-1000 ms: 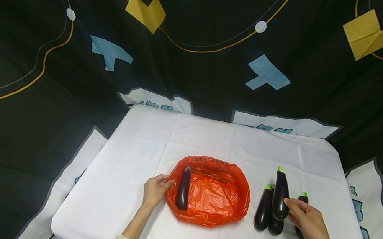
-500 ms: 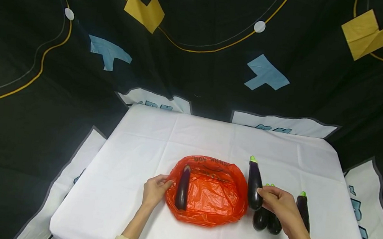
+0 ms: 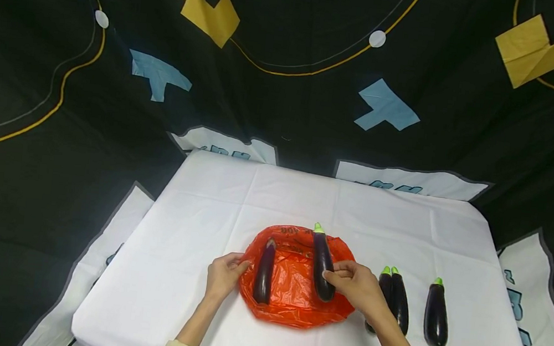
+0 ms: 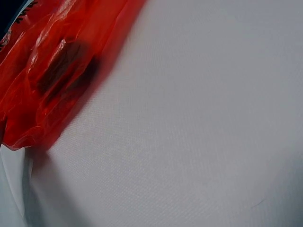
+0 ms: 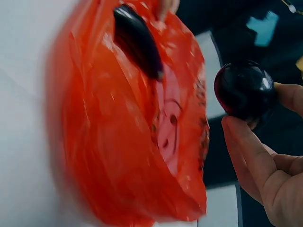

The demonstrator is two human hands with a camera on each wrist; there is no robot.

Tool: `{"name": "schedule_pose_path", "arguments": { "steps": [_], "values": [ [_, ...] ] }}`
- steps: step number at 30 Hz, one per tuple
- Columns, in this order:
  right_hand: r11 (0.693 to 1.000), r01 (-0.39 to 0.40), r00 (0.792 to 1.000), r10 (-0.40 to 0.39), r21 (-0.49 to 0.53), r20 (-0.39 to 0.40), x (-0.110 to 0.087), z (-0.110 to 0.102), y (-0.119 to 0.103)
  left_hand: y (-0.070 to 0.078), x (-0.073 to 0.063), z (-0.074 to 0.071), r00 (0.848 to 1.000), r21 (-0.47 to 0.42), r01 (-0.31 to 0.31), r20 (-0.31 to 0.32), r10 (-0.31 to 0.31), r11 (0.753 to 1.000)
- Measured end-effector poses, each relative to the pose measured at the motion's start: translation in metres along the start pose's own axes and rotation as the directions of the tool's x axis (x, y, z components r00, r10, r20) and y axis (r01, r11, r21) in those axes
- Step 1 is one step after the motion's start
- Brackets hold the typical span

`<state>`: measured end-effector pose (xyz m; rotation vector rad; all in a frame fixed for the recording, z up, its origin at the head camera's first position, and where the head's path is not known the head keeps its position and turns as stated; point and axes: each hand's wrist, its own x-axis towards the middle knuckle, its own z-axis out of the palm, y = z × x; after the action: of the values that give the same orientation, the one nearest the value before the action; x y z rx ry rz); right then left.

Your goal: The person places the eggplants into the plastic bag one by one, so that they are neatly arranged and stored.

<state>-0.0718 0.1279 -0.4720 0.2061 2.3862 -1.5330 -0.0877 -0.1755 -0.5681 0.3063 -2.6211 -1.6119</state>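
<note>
A red plastic bag [image 3: 288, 313] lies opened on the white table, its mouth facing up. Inside along its left side rests one dark purple eggplant [image 3: 264, 275]. My left hand [image 3: 223, 276] pinches the bag's left rim. My right hand [image 3: 354, 283] grips a second eggplant [image 3: 322, 264] near its lower end, the green stem pointing away, and in the head view it overlaps the right half of the bag's mouth. From the right wrist, the round end of the held eggplant [image 5: 244, 90] shows between thumb and fingers, beside the bag [image 5: 118, 137].
Right of the bag, two eggplants [image 3: 398, 304] lie side by side, partly behind my right forearm. Another eggplant [image 3: 437, 316] lies alone farther right. The white tablecloth [image 3: 304, 198] covers the table, and a black cloth [image 3: 282, 118] with taped shapes hangs behind.
My right hand has carried the eggplant leftward from above the group at the right to over the bag. My left hand has stayed at the bag's rim.
</note>
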Motion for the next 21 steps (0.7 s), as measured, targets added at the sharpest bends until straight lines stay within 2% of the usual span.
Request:
{"name": "schedule_pose_path", "arguments": {
  "steps": [6,11,17,21],
  "values": [
    [0.991,0.059,0.998,-0.057,-0.121,0.026,0.008,0.029,-0.004,0.0,-0.001,0.001,1.0,0.002,-0.003,0.004,0.003,1.0],
    [0.982,0.114,0.991,-0.102,-0.151,0.087,0.017,0.052,0.0,0.0,-0.001,0.002,1.0,-0.003,0.01,0.005,-0.01,1.0],
    [0.981,0.085,0.991,-0.065,-0.176,0.119,0.025,0.068,0.003,0.001,0.001,0.002,1.0,0.006,0.012,0.004,-0.012,1.0],
    [0.972,0.059,0.993,-0.034,-0.229,0.115,0.03,0.074,0.003,0.001,0.001,0.002,1.0,0.011,0.002,0.002,-0.002,1.0]
  ]
}}
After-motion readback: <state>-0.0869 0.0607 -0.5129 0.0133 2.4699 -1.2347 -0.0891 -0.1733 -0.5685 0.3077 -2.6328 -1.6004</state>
